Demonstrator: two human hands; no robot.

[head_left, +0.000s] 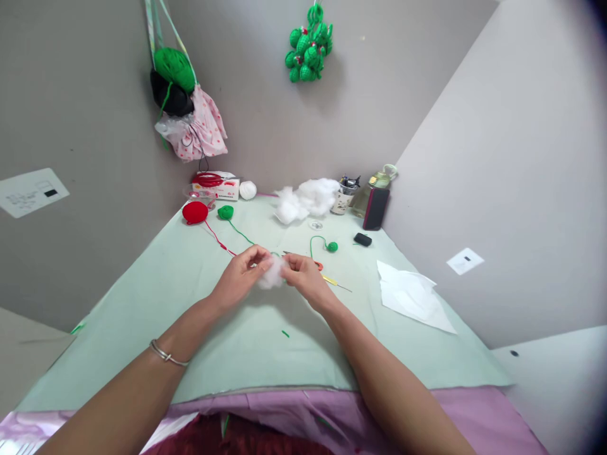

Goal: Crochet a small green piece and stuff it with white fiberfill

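Note:
A small tuft of white stuffing (271,276) is held between my two hands above the middle of the table. My left hand (243,272) pinches its left side, and my right hand (304,275) pinches its right side. Just beyond my right hand lie orange-handled scissors (318,266), partly hidden by it. A yellow-handled crochet hook (329,279) rests to the right of that hand. Green yarn runs back from near my left hand to a green yarn ball (226,212). A small green crocheted ball (332,247) with a yarn tail sits farther right.
At the back are a red yarn ball (195,213), a white yarn ball (247,190), a heap of stuffing (308,199), a pen cup (342,199) and a propped phone (376,208). White paper (415,296) lies right. Green crocheted pieces (309,50) hang on the wall.

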